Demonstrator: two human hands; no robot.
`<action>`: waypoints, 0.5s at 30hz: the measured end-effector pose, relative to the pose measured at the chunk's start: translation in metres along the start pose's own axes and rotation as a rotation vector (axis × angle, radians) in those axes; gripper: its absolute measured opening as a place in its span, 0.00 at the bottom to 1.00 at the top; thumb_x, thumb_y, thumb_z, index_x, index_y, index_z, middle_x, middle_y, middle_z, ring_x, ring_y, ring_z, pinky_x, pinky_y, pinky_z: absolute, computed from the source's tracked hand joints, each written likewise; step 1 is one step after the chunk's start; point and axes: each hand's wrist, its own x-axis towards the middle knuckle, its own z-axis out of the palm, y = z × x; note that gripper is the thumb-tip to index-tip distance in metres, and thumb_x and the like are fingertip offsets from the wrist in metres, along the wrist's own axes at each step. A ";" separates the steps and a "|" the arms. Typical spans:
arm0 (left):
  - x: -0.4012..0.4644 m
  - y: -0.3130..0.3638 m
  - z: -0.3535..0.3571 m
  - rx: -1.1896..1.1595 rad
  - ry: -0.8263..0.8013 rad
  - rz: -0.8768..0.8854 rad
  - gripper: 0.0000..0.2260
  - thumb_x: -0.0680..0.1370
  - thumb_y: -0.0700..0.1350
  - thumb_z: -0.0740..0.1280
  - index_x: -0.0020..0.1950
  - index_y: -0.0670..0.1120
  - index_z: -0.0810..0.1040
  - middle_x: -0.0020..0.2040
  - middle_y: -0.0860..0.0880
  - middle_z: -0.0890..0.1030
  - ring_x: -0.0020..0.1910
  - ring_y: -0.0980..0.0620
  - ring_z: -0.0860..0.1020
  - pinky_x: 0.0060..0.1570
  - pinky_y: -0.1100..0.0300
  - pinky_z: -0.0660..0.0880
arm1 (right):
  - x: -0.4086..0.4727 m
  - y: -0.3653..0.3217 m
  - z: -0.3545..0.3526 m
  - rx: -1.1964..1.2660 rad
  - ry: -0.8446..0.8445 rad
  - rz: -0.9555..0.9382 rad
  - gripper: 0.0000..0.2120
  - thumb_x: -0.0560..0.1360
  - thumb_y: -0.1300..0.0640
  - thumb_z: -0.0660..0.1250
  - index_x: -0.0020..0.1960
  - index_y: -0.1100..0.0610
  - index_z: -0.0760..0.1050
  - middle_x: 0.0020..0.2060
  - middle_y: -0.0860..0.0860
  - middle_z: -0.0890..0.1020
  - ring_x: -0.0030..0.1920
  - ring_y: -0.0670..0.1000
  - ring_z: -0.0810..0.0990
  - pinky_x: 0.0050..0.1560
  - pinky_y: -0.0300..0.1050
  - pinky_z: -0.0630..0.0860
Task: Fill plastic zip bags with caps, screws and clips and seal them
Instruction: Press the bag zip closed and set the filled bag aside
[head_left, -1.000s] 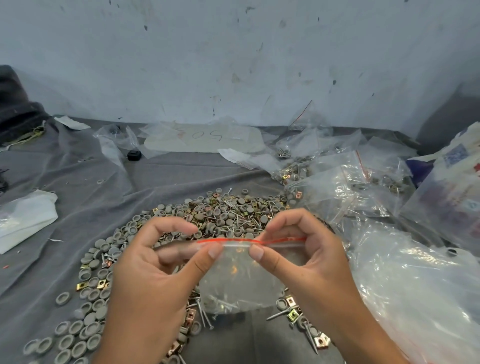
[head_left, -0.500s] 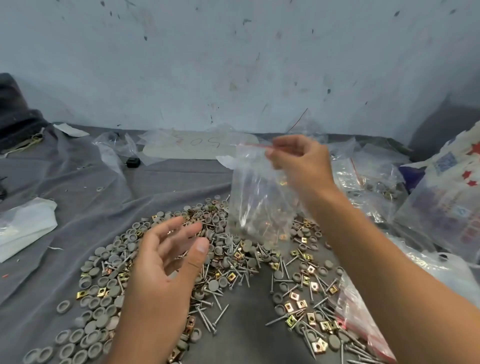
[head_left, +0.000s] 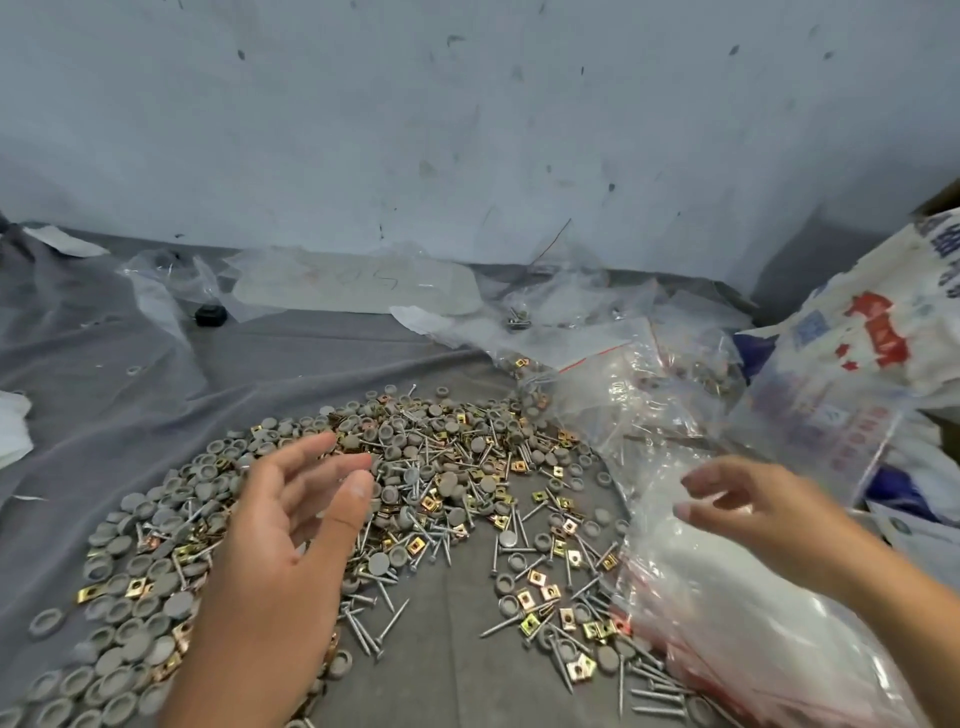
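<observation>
On the far left, the grey cloth (head_left: 332, 364) covers the work surface, wrinkled and bare apart from scraps of plastic; it probably keeps small parts from rolling off. Near the left edge, grey caps (head_left: 130, 613) lie thick, curving round toward the middle so they sit within easy reach.

The left hand (head_left: 280, 545) hovers over that heap, palm turned inward, fingers spread loosely and holding nothing. It seems poised to scoop up parts for a bag.

In the middle, the pile mixes caps with silver screws (head_left: 374, 618) and gold square clips (head_left: 535, 577), all 3 kinds jumbled together, likely so 1 grab can collect a set.

Right of the pile, a stack of empty zip bags (head_left: 753, 613) with red seal strips lies near the bottom right. The right hand (head_left: 748, 509) hangs just above it, fingers curled but parted, empty; it looks ready to draw out 1 bag, though whether the fingertips touch plastic I cannot tell.

Further back on the right, filled bags (head_left: 665, 384) are heaped clear of the loose parts, beside a printed sack (head_left: 857, 364) at the far right.
</observation>
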 end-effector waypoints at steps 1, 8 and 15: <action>-0.001 0.000 0.001 0.001 -0.003 -0.003 0.19 0.70 0.65 0.63 0.61 0.65 0.70 0.55 0.67 0.82 0.54 0.69 0.79 0.57 0.58 0.73 | -0.020 0.010 0.005 -0.109 -0.059 0.015 0.22 0.67 0.32 0.73 0.56 0.37 0.72 0.54 0.33 0.77 0.53 0.37 0.78 0.48 0.35 0.73; -0.007 0.006 0.006 0.077 -0.019 0.026 0.17 0.72 0.66 0.62 0.60 0.66 0.70 0.56 0.66 0.82 0.56 0.66 0.79 0.61 0.48 0.76 | -0.062 0.025 0.032 -0.132 0.112 -0.014 0.10 0.73 0.41 0.74 0.48 0.34 0.73 0.47 0.31 0.80 0.49 0.37 0.79 0.54 0.45 0.80; -0.010 0.005 0.009 0.083 -0.072 0.031 0.23 0.71 0.68 0.61 0.64 0.62 0.70 0.57 0.64 0.82 0.56 0.64 0.80 0.59 0.53 0.76 | -0.075 0.033 0.038 -0.010 0.172 0.006 0.15 0.74 0.60 0.76 0.50 0.42 0.79 0.41 0.38 0.84 0.45 0.40 0.83 0.54 0.44 0.80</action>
